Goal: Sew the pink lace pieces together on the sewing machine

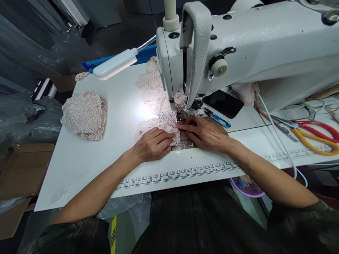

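Pale pink lace fabric [159, 124] lies under the needle area of the white sewing machine [174, 63], close by the presser foot [178, 116]. My left hand [153, 144] rests on the near part of the lace, its bent fingers closed on the edge. On the other side, my right hand [203, 133] has its fingers pinched together at the lace's right edge, just in front of the presser foot. Both hands are near each other over the metal plate [186, 143]. The fingertips are partly hidden, and the needle point is too small to make out.
A folded lace pile [84, 115] sits at the table's left. Behind my right hand lie blue thread snips [218, 118] and a black phone [224, 103]. Scissors with red and yellow handles [315, 132] lie far right. A lit lamp [116, 64] hangs above the table.
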